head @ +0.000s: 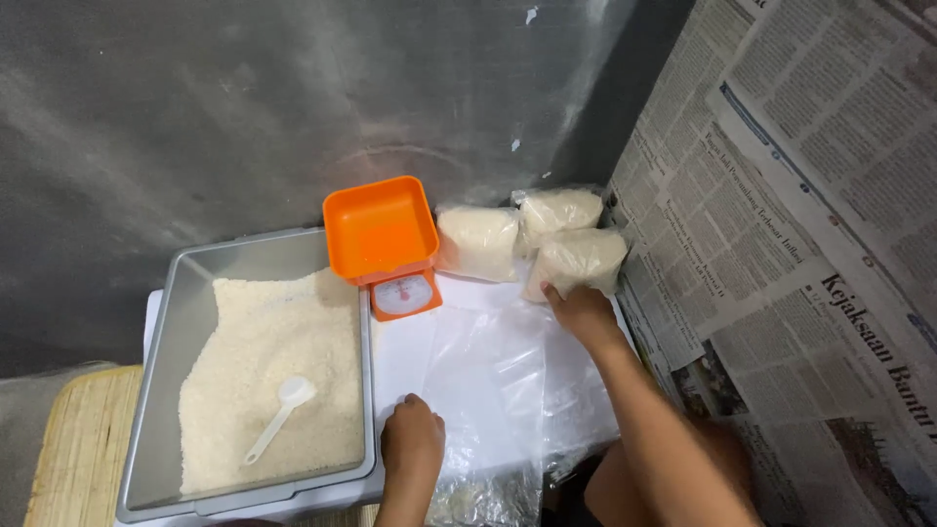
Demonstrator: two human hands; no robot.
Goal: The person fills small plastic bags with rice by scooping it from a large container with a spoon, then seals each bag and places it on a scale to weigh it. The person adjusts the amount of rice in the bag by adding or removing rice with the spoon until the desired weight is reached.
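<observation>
view: looking down from the head onto a low white surface (pixel 410 361) set against a grey wall (pixel 195 98).
left hand (pixel 412 441): resting on the near part of the white surface, fingers curled under, knuckles up; just beside the right edge of the grey tub; touching the left edge of the clear plastic sheets; hard to tell whether pinching a sheet or only pressing down.
right hand (pixel 583 310): reaching forward, fingertips on the lower edge of the nearest filled bag; fingers loosely bent against the bag, not wrapped around it.
filled bags: three clear bags of white grains at the far right of the surface; left bag (pixel 477 242) just right of the scale; back bag (pixel 560 210) behind; front bag (pixel 578 262) under the right hand's fingertips, leaning on the other two.
clear plastic sheets (pixel 488 390): flat empty bags spread between the two hands, hanging over the near edge.
scale (pixel 387 244): small orange kitchen scale with a square orange tray on top, round dial facing the viewer; tray bare; standing between the tub and the bags.
grey tub (pixel 174 322): large rectangular bin at left, roughly half full of white grains (pixel 283 342).
scoop (pixel 281 416): white plastic scoop lying on the grains, bowl upward to the right.
newspaper (pixel 781 215): sheets covering the right side.
mat (pixel 73 449): woven straw-coloured mat at lower left.
</observation>
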